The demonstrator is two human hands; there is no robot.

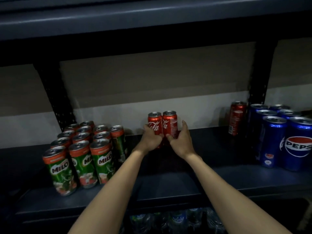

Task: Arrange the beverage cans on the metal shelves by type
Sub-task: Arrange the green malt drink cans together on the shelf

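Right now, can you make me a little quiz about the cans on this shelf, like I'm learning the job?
1. True or false: the left hand and right hand each grip one Coca-Cola can.
2. Which group stands at the left end of the shelf? A) Pepsi cans B) Milo cans C) water bottles
3. Fill in: one red can stands alone, right beside the ____ cans.

Key:
1. True; the left Coca-Cola can and the right Coca-Cola can stand upright side by side.
2. B, the Milo cans.
3. Pepsi; the Pepsi cans are at the right end.
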